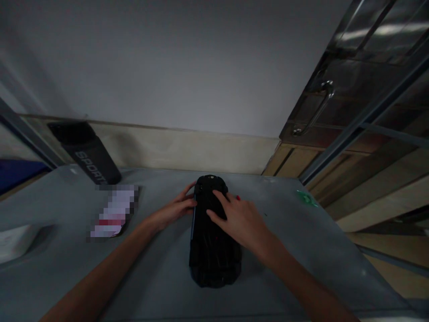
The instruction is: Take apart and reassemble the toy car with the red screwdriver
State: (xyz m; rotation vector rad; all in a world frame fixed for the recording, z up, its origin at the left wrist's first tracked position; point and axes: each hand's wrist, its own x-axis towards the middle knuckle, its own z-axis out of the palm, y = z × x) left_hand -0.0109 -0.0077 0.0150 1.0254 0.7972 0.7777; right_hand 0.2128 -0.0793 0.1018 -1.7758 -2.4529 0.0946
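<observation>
A black toy car (214, 250) lies upside down on the grey table (161, 281), its dark underside facing up and its length running away from me. My left hand (176, 209) is at its far left side, fingertips touching the edge, fingers apart. Across the underside rests my right hand (239, 219), with its thumb and forefinger spread on the surface. A small red thing (238, 197) shows just beyond the right hand's knuckles. Neither hand is closed round the car.
At the back left a dark bottle (90, 156) leans by the wall. Nearer are a blurred-out flat item (115, 212) and a white box (16, 241). A green item (306, 198) lies near the right edge. Metal frame bars (362, 120) rise at the right.
</observation>
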